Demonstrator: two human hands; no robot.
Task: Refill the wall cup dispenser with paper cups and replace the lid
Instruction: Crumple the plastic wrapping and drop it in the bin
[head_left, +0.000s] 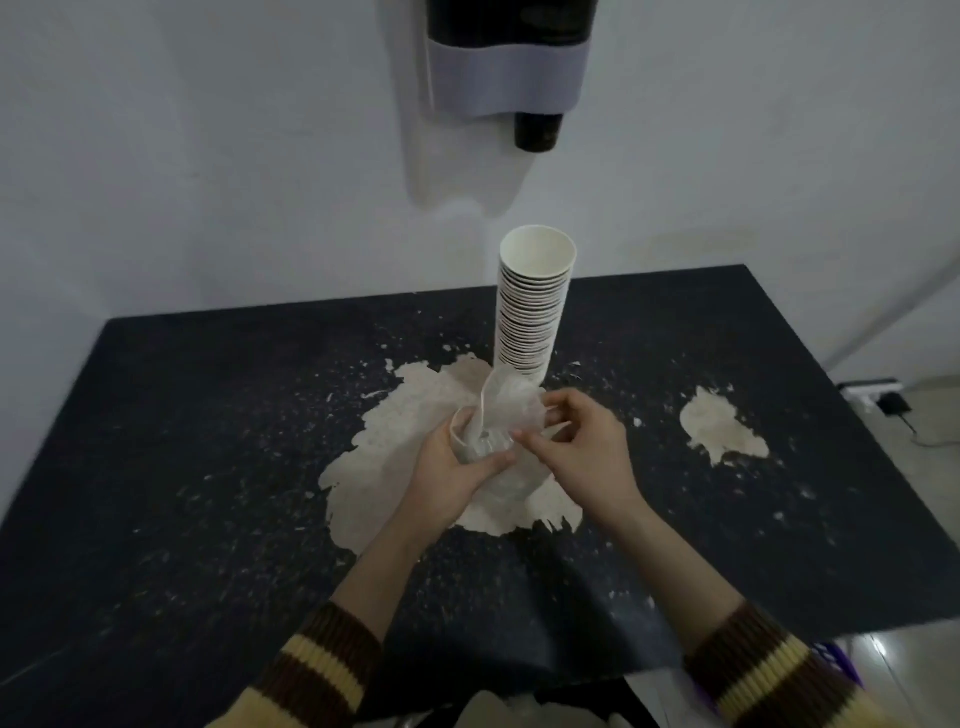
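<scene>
A tall stack of white paper cups (530, 306) stands upright on the dark table (208, 441), open mouth up. A clear plastic wrapper (493, 415) is bunched around the stack's base. My left hand (457, 470) grips the crumpled wrapper from the left. My right hand (576, 441) pinches the wrapper's other side, just in front of the stack. On the wall above hangs the cup dispenser (506, 67), a dark tube with a pale grey band. A dark cup bottom (537, 130) pokes out below it. No lid is visible.
The table has large worn, pale patches (722, 428) and white flecks. A power strip with a plug (878, 397) lies on the floor to the right. Striped sleeves cover both forearms. Something purple (841, 670) sits below the table's front right edge.
</scene>
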